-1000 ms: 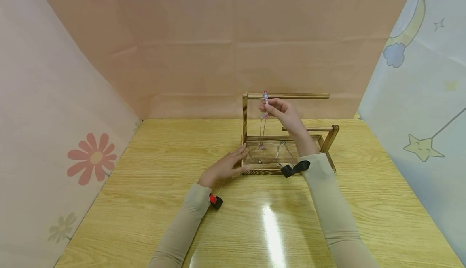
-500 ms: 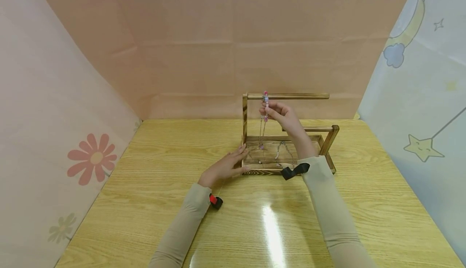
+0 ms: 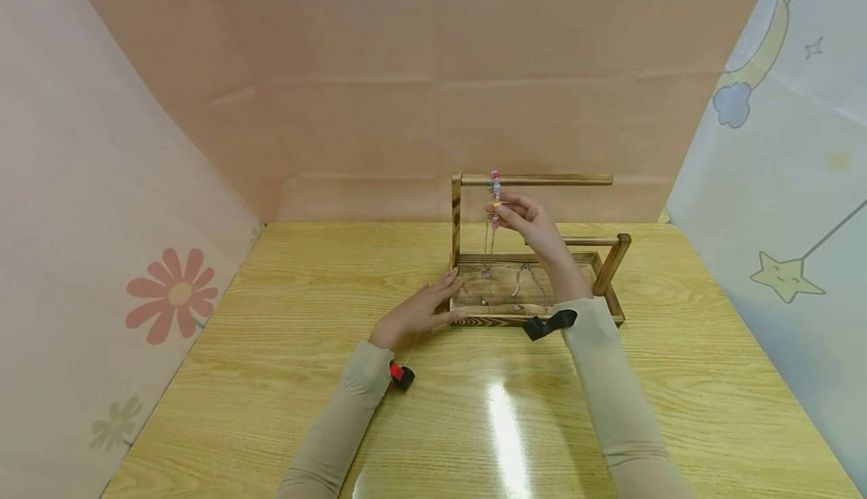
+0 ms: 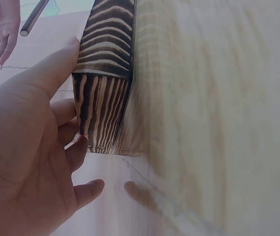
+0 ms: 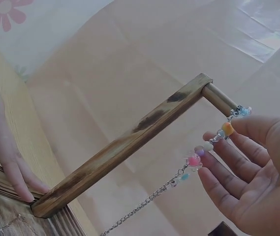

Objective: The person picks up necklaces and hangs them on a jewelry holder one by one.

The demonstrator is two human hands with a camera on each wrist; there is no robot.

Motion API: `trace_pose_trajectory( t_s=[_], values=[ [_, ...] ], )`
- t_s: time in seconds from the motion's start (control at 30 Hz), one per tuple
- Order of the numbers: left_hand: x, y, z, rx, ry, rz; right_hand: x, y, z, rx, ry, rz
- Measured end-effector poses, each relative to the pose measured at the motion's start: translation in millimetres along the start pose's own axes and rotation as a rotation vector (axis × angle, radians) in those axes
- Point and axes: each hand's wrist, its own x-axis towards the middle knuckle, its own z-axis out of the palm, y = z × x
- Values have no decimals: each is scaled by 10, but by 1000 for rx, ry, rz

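Closest to you, on the wooden table [image 3: 420, 446], your left hand [image 3: 416, 311] has its fingers loosely extended, touching the left end of the wooden tray [image 3: 491, 321]. Inside the tray lies a looped bead-and-chain piece [image 3: 518, 287]. Farther off, your right hand [image 3: 535, 226] is partly curled, pinching a beaded strand [image 5: 207, 146] between thumb and fingers, with a silver chain hanging below. The strand is at the upper rod [image 3: 555, 180], near its post; you cannot tell whether it encircles the rod. Behind stands a peach backdrop [image 3: 339, 123].
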Motion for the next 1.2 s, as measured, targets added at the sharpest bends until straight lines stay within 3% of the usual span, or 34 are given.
trace_pose_trajectory(
  t_s=[0.63,1.2],
  values=[
    [-2,31,-25,-2,5,16,-132,22,2,-7,50,15],
    [-6,21,-30,-45,-7,7,-240,76,-1,34,16,-8]
  ],
)
